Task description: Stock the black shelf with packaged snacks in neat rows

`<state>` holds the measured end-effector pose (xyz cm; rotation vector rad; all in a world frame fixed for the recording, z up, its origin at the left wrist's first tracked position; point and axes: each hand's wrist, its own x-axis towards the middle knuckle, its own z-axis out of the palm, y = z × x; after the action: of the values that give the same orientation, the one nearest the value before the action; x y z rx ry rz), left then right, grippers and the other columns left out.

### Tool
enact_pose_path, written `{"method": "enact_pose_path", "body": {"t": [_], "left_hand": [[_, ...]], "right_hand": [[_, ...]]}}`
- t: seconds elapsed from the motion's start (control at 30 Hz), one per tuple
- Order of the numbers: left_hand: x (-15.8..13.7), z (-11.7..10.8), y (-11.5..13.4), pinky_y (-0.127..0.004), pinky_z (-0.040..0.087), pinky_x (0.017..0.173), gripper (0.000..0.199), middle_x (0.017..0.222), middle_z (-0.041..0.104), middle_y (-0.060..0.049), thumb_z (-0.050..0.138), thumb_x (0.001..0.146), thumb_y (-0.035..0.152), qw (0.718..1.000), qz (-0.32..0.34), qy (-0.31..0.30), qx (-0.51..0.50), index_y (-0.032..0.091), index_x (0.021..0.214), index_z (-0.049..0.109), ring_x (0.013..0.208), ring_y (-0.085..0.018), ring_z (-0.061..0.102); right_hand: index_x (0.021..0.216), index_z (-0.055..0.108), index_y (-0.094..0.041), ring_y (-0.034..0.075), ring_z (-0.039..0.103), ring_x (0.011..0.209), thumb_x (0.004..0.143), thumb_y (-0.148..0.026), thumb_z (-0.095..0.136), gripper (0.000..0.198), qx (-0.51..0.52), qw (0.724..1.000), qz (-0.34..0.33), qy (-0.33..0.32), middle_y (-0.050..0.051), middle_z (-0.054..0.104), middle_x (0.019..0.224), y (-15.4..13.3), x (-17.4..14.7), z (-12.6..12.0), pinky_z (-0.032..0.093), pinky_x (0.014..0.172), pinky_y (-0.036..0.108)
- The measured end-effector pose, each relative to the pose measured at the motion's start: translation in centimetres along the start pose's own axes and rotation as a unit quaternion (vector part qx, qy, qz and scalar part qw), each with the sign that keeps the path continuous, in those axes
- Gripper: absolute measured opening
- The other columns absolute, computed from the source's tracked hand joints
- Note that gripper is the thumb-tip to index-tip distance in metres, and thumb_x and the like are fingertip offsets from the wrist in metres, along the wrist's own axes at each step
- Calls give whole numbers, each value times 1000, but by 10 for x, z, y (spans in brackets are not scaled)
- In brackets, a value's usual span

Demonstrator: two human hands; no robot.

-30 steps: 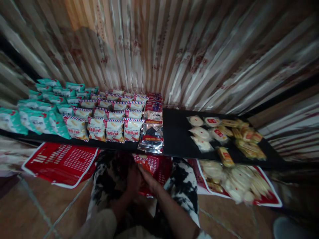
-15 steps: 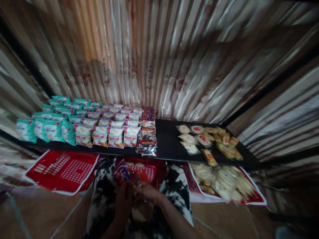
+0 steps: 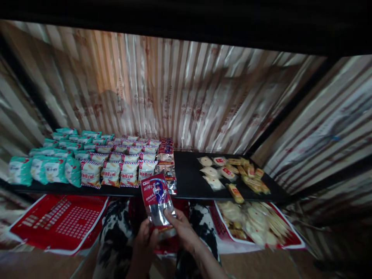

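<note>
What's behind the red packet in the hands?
Beyond the top of the red packet, red-and-silver packets and white snack bags show on the black shelf. Whatever sits directly behind the packet is covered.

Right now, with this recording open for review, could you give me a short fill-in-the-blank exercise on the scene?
1. The left hand and right hand hold a packet whose background colour at the top is ____.
2. In the camera view, teal bags stand toward the ____ end of the shelf.
3. The shelf surface is coloured ____.

Missing words: red; left; black.
</note>
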<state>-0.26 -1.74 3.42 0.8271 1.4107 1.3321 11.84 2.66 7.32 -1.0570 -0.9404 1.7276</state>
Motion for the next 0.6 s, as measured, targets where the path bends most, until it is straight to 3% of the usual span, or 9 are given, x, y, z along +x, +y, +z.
{"method": "enact_pose_path", "body": {"t": [0.1,0.27,0.43,0.6], "left_hand": [[13,14,4,-25,45,47,53,81,70,-6,62,65,55,999,-15,-34,-6,18,102,56,52,-15,59],[42,32,22,-21,42,43,53,80,68,-6,65,64,50,994,-6,-106,-34,16,103,56,57,-14,59],[71,54,47,-20,46,48,47,85,67,-5,63,70,41,990,8,-134,-31,15,109,55,61,-13,59],[101,71,46,-27,54,68,50,117,58,-12,59,72,26,994,99,-41,6,18,121,50,91,-19,62]], "right_hand": [[94,66,-18,15,61,68,67,-50,71,42,24,999,-17,26,2,68,76,-8,3,-9,44,68,26],[87,66,-19,16,62,62,60,-52,74,43,21,993,-51,107,1,69,72,-37,23,-25,47,63,29],[85,63,-19,15,60,58,53,-49,77,46,-12,979,-112,169,0,68,69,-66,64,-37,46,57,26],[91,63,-19,14,59,59,57,-48,73,46,-65,967,-156,190,0,68,70,-78,111,-44,46,56,25]]}}
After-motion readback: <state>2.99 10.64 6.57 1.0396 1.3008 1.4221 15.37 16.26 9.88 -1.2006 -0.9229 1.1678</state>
